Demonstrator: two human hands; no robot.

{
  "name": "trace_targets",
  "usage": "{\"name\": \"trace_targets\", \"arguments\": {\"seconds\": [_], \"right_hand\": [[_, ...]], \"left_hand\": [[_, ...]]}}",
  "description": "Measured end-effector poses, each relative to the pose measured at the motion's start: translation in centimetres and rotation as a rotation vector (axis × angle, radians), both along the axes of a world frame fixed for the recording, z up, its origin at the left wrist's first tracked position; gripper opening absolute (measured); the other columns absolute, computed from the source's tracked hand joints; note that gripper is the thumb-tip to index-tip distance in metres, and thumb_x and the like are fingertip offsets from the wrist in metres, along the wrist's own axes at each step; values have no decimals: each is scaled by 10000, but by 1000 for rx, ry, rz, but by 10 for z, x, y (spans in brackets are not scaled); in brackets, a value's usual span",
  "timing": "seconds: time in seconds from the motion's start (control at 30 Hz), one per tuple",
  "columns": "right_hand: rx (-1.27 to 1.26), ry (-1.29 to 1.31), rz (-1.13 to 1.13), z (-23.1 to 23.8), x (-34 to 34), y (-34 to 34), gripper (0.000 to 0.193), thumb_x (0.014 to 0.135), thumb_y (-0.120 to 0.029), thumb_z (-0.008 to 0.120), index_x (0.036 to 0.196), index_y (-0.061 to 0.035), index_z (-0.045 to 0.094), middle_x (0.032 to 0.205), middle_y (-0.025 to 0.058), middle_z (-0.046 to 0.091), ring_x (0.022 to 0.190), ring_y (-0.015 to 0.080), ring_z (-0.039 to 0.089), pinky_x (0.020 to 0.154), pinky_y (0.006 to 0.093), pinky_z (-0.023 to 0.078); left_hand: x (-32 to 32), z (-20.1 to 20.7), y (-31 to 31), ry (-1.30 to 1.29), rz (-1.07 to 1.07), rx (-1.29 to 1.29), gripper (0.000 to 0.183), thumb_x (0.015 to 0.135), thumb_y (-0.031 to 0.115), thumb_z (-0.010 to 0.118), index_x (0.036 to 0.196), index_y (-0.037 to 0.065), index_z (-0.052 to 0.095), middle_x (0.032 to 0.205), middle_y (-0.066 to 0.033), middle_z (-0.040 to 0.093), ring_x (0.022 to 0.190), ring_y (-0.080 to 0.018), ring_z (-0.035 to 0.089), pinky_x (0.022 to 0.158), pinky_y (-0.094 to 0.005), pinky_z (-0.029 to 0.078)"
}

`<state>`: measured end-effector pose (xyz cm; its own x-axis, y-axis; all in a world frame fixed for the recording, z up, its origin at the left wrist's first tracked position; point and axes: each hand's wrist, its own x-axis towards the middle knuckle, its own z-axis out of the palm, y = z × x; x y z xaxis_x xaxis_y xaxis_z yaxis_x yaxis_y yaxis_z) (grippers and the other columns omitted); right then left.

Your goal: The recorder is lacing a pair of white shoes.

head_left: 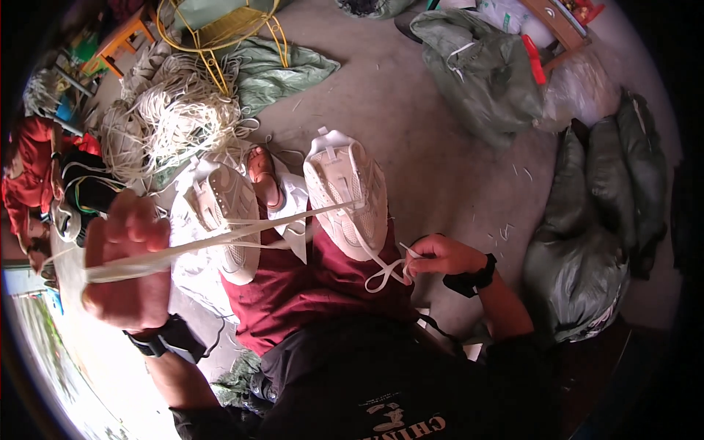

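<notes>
Two pale sneakers rest side by side across my maroon-clad thighs, a left sneaker (220,213) and a right sneaker (345,191). A flat white shoelace (242,236) stretches from the right sneaker over the left one to my left hand (126,268). That hand is raised, slightly blurred, with the taut lace strands across it and caught in its grip. My right hand (436,257), beside the right sneaker's heel, pinches a thin lace end between thumb and fingers. A small lace loop (381,277) hangs just left of those fingertips.
A big heap of white laces (180,110) lies at the far left, near a yellow-framed chair (242,33) and green sacking (279,73). Filled dark green sacks (579,271) stand at the right. Another person in red (33,176) is at the left edge.
</notes>
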<state>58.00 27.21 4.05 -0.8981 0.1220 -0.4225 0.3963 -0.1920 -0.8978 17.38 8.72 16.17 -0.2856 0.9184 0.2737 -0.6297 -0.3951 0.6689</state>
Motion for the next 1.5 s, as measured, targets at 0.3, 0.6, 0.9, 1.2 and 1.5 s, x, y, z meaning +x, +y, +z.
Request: {"name": "trace_targets", "arguments": {"seconds": [0.3, 0.6, 0.9, 1.2, 1.5], "right_hand": [[59, -240, -161, -9, 27, 4, 194, 969, -155, 552, 967, 16, 644, 892, 44, 656, 837, 104, 611, 790, 252, 466], [477, 16, -427, 7, -14, -19, 140, 956, -91, 554, 962, 20, 638, 930, 65, 657, 839, 124, 617, 747, 272, 481], [681, 148, 258, 29, -50, -89, 265, 909, -182, 614, 1106, -4, 622, 1065, 134, 657, 956, 293, 632, 845, 383, 503], [721, -40, 11, 50, -73, -68, 336, 900, -159, 612, 1185, 15, 583, 1214, 143, 610, 1079, 339, 594, 897, 398, 495], [1200, 138, -499, -26, -114, 0, 657, 921, -120, 559, 1476, 7, 232, 1516, 287, 224, 1385, 434, 269, 1136, 485, 227]], "left_hand": [[-111, -60, -82, -261, 397, -135, 257, 881, 222, 654, 1039, 41, 562, 1171, -113, 468, 1099, -231, 427, 932, -371, 349], [-70, -122, -52, 646, 1042, -938, 489, 927, 215, 597, 1375, 57, 478, 1365, -123, 515, 1177, -209, 517, 1043, -351, 350], [78, -108, 44, 1296, 127, -624, 374, 839, 125, 677, 1193, 48, 586, 977, -170, 642, 652, -258, 643, 624, -375, 511], [77, -118, 71, 1677, 178, -460, 150, 880, 182, 623, 900, 34, 607, 827, -139, 642, 738, -358, 635, 662, -458, 510], [65, -90, 76, 1984, -63, -587, 266, 884, 291, 615, 843, 29, 596, 750, -161, 626, 727, -365, 639, 648, -482, 502]]}}
